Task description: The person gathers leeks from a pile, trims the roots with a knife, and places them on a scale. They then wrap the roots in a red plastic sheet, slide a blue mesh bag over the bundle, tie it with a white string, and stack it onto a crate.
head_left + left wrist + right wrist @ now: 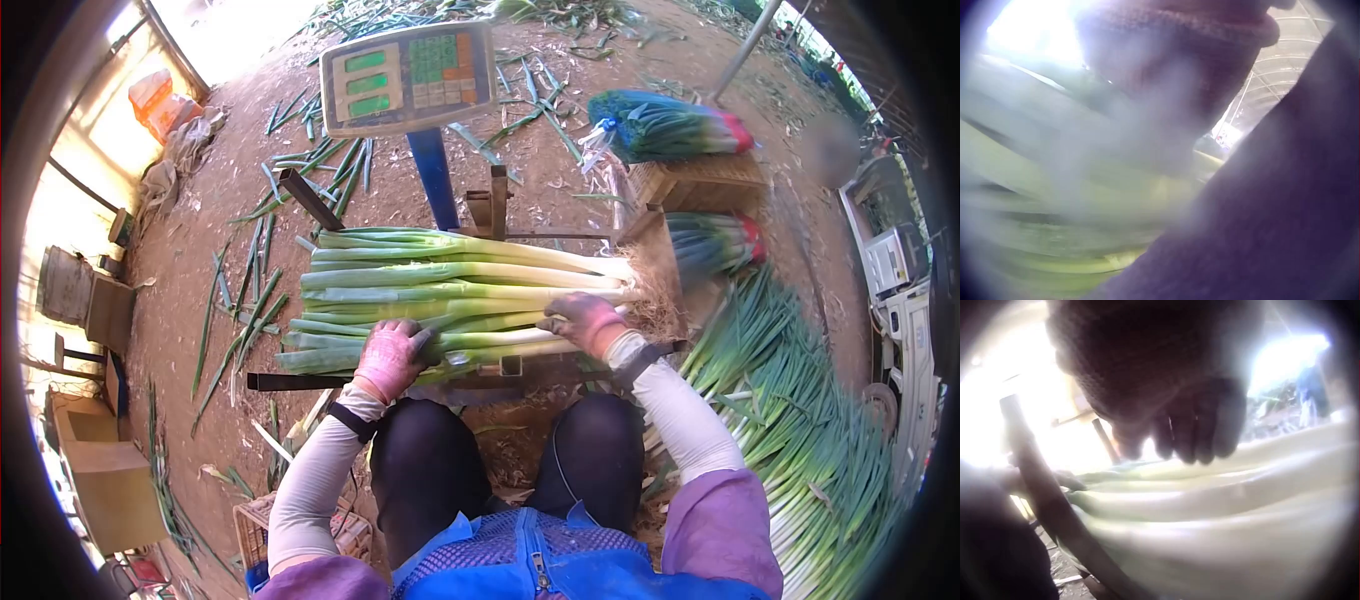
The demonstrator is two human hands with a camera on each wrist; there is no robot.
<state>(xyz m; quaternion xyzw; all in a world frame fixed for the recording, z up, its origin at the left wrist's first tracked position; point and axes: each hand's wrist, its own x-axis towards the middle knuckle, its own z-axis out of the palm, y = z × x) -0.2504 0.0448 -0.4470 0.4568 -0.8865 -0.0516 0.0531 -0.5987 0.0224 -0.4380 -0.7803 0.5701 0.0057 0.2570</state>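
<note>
A layer of long green onions lies side by side across a metal rack in front of the person, green leaves to the left, white stems and roots to the right. The gloved left hand rests on the near stalks at their green part. On the near white stems lies the gloved right hand, close to the roots. In the right wrist view, its fingers extend down to the pale stems. The left wrist view is blurred, with the glove above the stalks and its fingers hidden.
Behind the rack stands a scale display on a blue post. Dark metal bars stick out around the rack. At right are a large onion pile and a wrapped bundle on a crate. Cut leaves litter the ground.
</note>
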